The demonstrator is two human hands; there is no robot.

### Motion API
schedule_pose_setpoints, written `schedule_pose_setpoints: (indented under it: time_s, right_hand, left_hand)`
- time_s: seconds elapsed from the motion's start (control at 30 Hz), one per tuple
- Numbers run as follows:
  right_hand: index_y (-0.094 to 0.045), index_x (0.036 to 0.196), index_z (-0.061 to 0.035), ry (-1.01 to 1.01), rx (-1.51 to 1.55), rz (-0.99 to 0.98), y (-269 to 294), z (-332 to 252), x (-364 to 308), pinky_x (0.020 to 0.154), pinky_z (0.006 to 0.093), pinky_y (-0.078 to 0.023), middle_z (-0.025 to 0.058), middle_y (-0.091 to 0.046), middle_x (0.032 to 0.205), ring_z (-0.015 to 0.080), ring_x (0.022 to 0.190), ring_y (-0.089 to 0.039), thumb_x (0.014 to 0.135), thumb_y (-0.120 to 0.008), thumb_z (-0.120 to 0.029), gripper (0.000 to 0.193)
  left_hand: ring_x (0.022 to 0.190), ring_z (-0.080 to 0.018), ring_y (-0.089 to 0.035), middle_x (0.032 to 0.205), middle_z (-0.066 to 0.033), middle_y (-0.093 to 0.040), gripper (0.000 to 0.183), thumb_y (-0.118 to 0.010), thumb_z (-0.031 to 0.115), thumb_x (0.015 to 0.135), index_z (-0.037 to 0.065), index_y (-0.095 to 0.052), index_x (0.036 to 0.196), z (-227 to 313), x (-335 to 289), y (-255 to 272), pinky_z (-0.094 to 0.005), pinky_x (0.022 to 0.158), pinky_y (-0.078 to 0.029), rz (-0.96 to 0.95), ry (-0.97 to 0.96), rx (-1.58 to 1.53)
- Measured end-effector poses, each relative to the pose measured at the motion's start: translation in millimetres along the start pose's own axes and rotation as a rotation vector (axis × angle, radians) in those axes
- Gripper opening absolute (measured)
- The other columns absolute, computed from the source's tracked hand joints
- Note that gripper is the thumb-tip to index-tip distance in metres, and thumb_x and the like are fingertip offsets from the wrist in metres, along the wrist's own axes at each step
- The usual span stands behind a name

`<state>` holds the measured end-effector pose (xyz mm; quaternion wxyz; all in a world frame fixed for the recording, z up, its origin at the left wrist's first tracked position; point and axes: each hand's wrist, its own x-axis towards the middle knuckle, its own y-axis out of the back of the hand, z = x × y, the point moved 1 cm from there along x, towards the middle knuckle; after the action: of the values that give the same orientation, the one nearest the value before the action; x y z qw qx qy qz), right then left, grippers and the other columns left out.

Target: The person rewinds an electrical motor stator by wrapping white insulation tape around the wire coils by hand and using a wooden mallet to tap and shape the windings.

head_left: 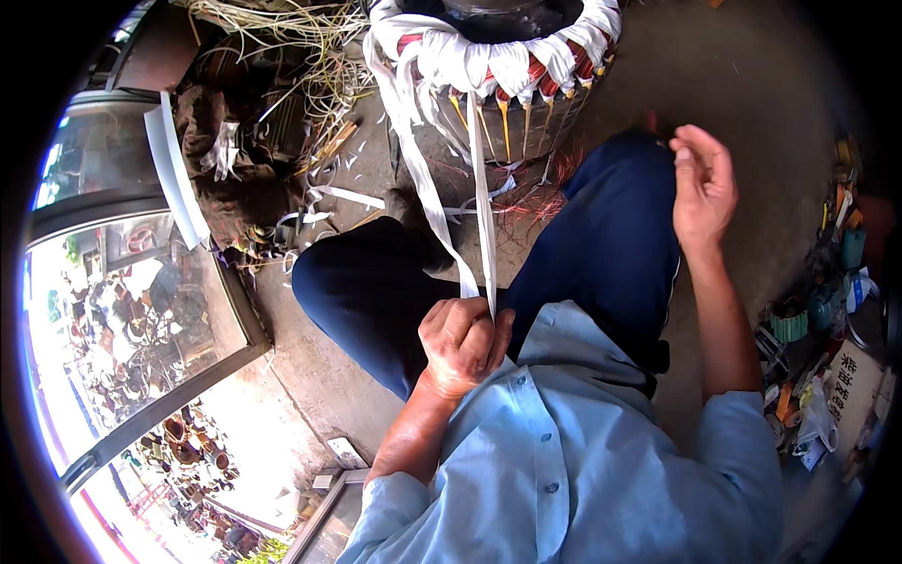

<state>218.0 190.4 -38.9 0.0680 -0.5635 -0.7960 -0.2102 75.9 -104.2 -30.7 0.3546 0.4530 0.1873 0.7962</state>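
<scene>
My left hand (pixel 460 343) is closed in a fist in front of my shirt. Out of it a white cloth tape (pixel 483 207) runs taut, as two strands, up to a motor stator (pixel 521 127). That stator stands on the floor beyond my knees, its ring of coils (pixel 451 56) wrapped in white tape, with red windings and yellowish strips showing below. My right hand (pixel 705 193) is raised beside my right knee, fingers loosely bent and thumb apart, with nothing visible in it. It touches neither the tape nor the stator.
Loose pale strips (pixel 291 28) and scraps lie in a heap at the far left. Fine red wire (pixel 536 207) litters the floor by the stator. A glass-paned door (pixel 141 320) is on the left. Assorted tools and parts (pixel 817 320) line the right side, with a plastic bag (pixel 817 428).
</scene>
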Motion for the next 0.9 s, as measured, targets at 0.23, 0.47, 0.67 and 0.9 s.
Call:
schedule_pose_setpoints:
  time_s: [0.23, 0.47, 0.67, 0.9]
  right_hand:
    - [-0.061, 0.1, -0.0008, -0.169, 0.212, -0.621, -81, -100, -100, 0.058, 0.0251, -0.051, 0.0058, -0.07, 0.082, 0.0112, 0.068, -0.068, 0.091, -0.074, -0.01, 0.018]
    - [-0.06, 0.09, 0.0001, -0.284, 0.143, -0.63, -114, -94, -113, 0.058, 0.0311, -0.051, 0.0109, -0.067, 0.072, 0.017, 0.064, -0.068, 0.089, -0.074, -0.01, 0.017]
    - [-0.07, 0.088, 0.003, -0.491, 0.491, -0.437, -139, -96, -42, 0.06, 0.0224, -0.048, 0.0034, -0.069, 0.075, 0.0055, 0.065, -0.06, 0.094, -0.068, -0.009, 0.013]
    - [-0.071, 0.097, 0.0028, -0.543, 0.689, -0.282, -155, -93, -18, 0.062, 0.0239, -0.051, 0.0057, -0.07, 0.079, 0.0099, 0.068, -0.065, 0.096, -0.067, -0.012, 0.015]
  left_hand:
    - [0.05, -0.0163, -0.051, 0.074, -0.0033, -0.055, 0.034, -0.08, -0.002, 0.066, 0.01, -0.048, 0.065, 6, -18, 20, -0.0315, 0.042, -0.036, -0.032, -0.039, 0.182]
    - [0.048, -0.0132, -0.046, 0.068, -0.0008, -0.043, 0.032, -0.078, 0.003, 0.072, 0.013, -0.048, 0.065, 8, -23, 14, -0.0297, 0.039, -0.037, -0.128, -0.026, 0.221]
    - [0.046, -0.0178, -0.048, 0.067, -0.0032, -0.044, 0.038, -0.079, 0.004, 0.073, 0.012, -0.044, 0.062, 15, -19, 8, -0.0322, 0.04, -0.039, -0.164, 0.025, 0.217]
    - [0.069, -0.0246, -0.059, 0.082, -0.0066, -0.057, 0.021, -0.077, 0.011, 0.081, 0.007, -0.057, 0.074, 3, -21, 9, -0.0378, 0.06, -0.049, -0.338, 0.175, 0.211]
